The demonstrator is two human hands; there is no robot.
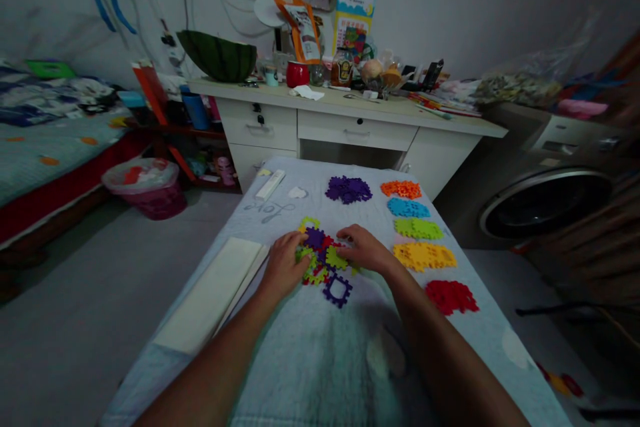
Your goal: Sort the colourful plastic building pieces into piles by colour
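Head view: mixed pile of toothed plastic pcs sits btwn both hands. L hand at pile's left edge, fingers half-curled, thumb apart; R hand at its right edge, thumb & index parted by a green pc. Can't tell if either grips anything.

Done, by the look of it: six one-colour groups. Purple group lies beyond the pile; off to pile's right, far to near: orange group, blue group, green group, yellow group, red group.

Left: the pile itself, w/ purple, red, green & yellow mixed, plus a purple frame at its near edge. Prob. well along; exact no. of pcs unclear.
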